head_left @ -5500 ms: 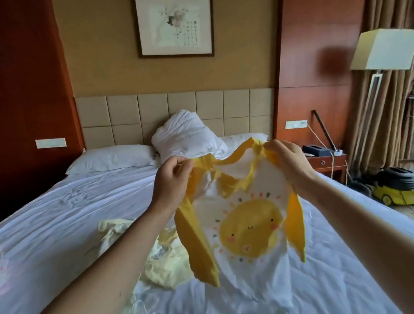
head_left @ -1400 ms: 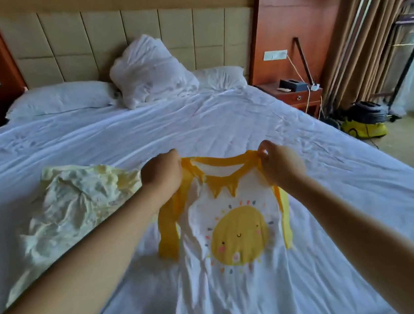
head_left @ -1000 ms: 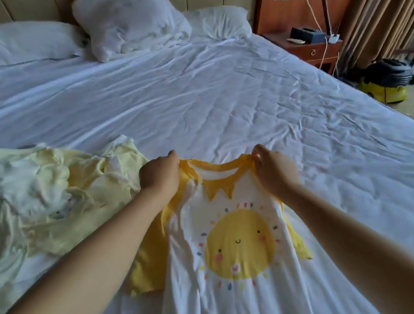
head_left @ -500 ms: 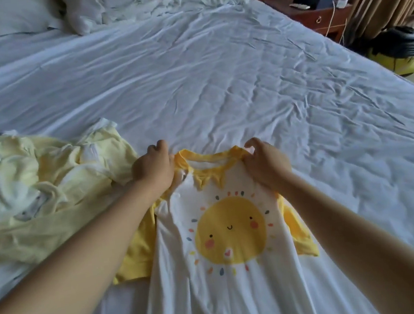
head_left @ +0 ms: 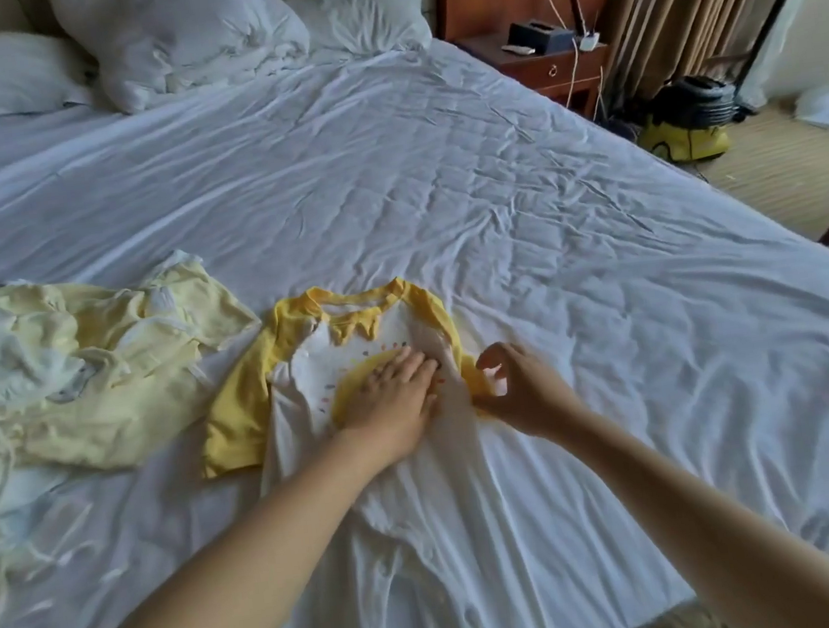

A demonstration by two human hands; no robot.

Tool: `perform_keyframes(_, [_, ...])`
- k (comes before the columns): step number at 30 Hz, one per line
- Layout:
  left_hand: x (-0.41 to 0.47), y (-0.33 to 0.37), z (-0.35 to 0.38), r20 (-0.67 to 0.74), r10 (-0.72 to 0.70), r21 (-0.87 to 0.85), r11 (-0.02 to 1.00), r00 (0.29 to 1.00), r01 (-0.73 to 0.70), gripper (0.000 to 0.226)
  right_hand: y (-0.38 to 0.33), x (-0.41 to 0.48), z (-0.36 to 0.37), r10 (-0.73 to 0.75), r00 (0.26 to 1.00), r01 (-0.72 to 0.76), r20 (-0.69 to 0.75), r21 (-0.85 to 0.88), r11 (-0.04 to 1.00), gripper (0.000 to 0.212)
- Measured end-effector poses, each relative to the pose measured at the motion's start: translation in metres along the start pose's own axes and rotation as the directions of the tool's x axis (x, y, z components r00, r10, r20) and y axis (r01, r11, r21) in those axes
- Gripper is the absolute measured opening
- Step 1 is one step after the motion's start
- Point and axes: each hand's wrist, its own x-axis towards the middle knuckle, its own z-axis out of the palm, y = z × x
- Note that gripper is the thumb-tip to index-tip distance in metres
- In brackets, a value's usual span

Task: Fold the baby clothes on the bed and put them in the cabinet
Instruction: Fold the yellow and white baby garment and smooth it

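Observation:
A white baby romper [head_left: 305,372] with yellow sleeves and a sun print lies flat on the white bed [head_left: 491,191], collar pointing away from me. My left hand [head_left: 391,399] rests flat on the sun print with its fingers straight. My right hand [head_left: 518,384] pinches the yellow right sleeve at the garment's edge, fingers curled. The romper's legs stretch toward me between my forearms. A crumpled heap of pale yellow baby clothes [head_left: 78,372] lies to the left.
Pillows [head_left: 174,36] are piled at the head of the bed. A wooden nightstand [head_left: 554,65] with a phone and cables stands at the far right. A yellow and black vacuum cleaner [head_left: 685,123] sits on the floor by the curtains. No cabinet is in view.
Both hands let go of the collar after laying the romper down. My left hand moved onto the sun print, and my right hand moved to the right sleeve.

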Motion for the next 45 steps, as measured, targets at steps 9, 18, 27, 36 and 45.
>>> perform_keyframes(9, [0.001, 0.013, -0.012, 0.082, -0.06, -0.003, 0.998, 0.995, 0.061, 0.047, 0.006, -0.008, -0.005, -0.092, 0.995, 0.094, 0.03, -0.077, 0.993, 0.01])
perform_keyframes(18, [0.051, 0.039, -0.024, -0.049, -0.185, -0.007, 0.983, 0.981, 0.185, 0.042, 0.04, 0.025, -0.062, 0.247, 0.922, -0.177, -0.298, 0.244, 0.954, 0.023])
perform_keyframes(27, [0.098, 0.046, 0.0, -0.021, -0.089, 0.048, 0.995, 0.996, 0.09, 0.053, 0.085, 0.068, -0.075, 0.375, 0.907, -0.335, -0.19, 0.213, 0.918, 0.024])
perform_keyframes(36, [0.099, 0.04, 0.025, -0.053, -0.078, 0.012, 0.997, 0.996, 0.079, 0.068, 0.089, 0.046, -0.05, 0.005, 0.986, -0.019, -0.169, -0.078, 0.997, 0.055])
perform_keyframes(45, [0.103, 0.039, 0.017, -0.055, -0.078, -0.05, 0.996, 0.995, 0.075, 0.067, 0.081, 0.059, -0.065, 0.201, 0.92, -0.087, -0.337, 0.324, 0.942, 0.017])
